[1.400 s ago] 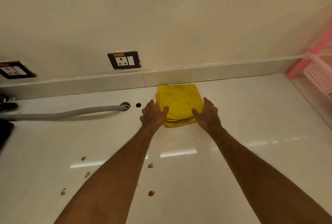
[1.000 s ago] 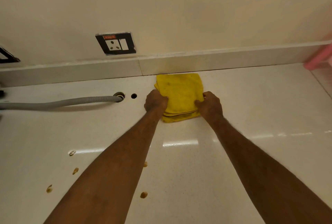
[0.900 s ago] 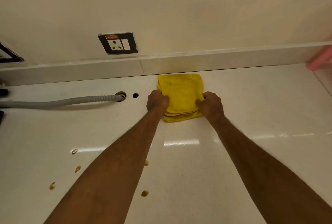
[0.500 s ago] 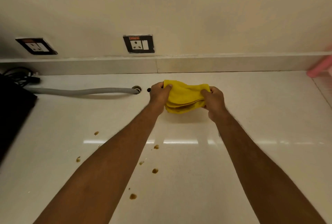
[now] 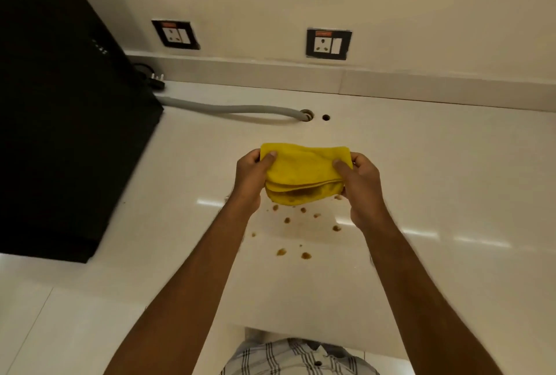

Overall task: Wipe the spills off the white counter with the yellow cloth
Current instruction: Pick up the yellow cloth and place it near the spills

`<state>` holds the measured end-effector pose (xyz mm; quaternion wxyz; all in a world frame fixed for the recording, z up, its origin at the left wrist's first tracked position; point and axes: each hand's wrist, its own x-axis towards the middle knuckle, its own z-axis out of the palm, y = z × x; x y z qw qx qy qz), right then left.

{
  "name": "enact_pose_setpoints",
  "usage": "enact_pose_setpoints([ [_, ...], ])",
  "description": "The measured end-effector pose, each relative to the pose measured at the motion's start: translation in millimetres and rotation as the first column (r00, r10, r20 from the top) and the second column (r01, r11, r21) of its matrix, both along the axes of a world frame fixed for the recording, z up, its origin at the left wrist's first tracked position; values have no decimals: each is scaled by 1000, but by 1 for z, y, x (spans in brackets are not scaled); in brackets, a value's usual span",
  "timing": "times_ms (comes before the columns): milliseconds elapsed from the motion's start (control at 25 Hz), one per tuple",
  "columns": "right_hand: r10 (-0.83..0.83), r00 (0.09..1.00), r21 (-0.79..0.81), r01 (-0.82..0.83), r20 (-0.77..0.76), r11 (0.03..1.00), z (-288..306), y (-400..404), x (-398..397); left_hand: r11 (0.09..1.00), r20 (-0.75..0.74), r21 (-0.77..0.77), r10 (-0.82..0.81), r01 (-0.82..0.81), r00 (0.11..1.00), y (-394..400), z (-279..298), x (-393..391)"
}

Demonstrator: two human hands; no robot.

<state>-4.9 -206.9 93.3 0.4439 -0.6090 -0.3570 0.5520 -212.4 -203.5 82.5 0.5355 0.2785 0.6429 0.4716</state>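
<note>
The folded yellow cloth hangs in the air above the white counter, held at both ends. My left hand grips its left edge with the thumb on top. My right hand grips the right edge the same way. Several brown spills dot the counter just below and in front of the cloth, between my forearms.
A large black appliance stands on the counter at the left. A grey corrugated hose runs from it to a hole near the back wall, with a plug and two wall sockets behind.
Both hands closed on the cloth by the backsplash, lifted it off the counter and brought it toward me, over the brown spills. The view turned left, showing the black appliance.
</note>
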Motion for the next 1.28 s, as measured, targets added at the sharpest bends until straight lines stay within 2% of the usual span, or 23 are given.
enact_pose_setpoints([
  [280, 73, 992, 18, -76, 106, 997, -23, -68, -140, 987, 25, 5, 163, -163, 986, -91, -25, -125],
  [440, 124, 985, 61, -131, 117, 989, -26, -83, -185, 984, -9, 47, 174, -174, 985, -116, -28, -173],
  [520, 127, 977, 113, -148, 174, 983, -31, -88, -196, 983, -22, 84, 165, -163, 986, -126, -32, -189],
  [600, 121, 956, 118, -157, 266, 981, -44, -99, -199, 988, -17, 70, 137, -136, 990, -139, -44, -195],
  [720, 152, 920, -2, -162, 362, 987, -78, -126, -186, 995, -35, -95, 25, -28, 999, -163, -70, -188],
  [840, 179, 872, -95, -153, 456, 984, -106, -150, -168, 970, -132, -227, -121, 89, 984, -179, -93, -181],
  [1000, 188, 808, -78, -175, 558, 982, -114, -156, -161, 962, -294, -240, -203, 133, 934, -180, -100, -182],
  [1080, 221, 716, -78, -227, 662, 971, -109, -159, -167, 950, -385, -259, -268, 175, 883, -178, -100, -185],
  [1160, 194, 497, -52, -286, 846, 957, -104, -160, -176, 937, -461, -279, -324, 212, 826, -177, -100, -190],
  [1200, 148, 418, -9, -317, 896, 948, -102, -159, -183, 932, -509, -285, -346, 225, 788, -177, -99, -193],
  [1280, 108, 401, 68, -400, 910, 914, -100, -154, -201, 938, -645, -259, -347, 233, 681, -178, -97, -195],
])
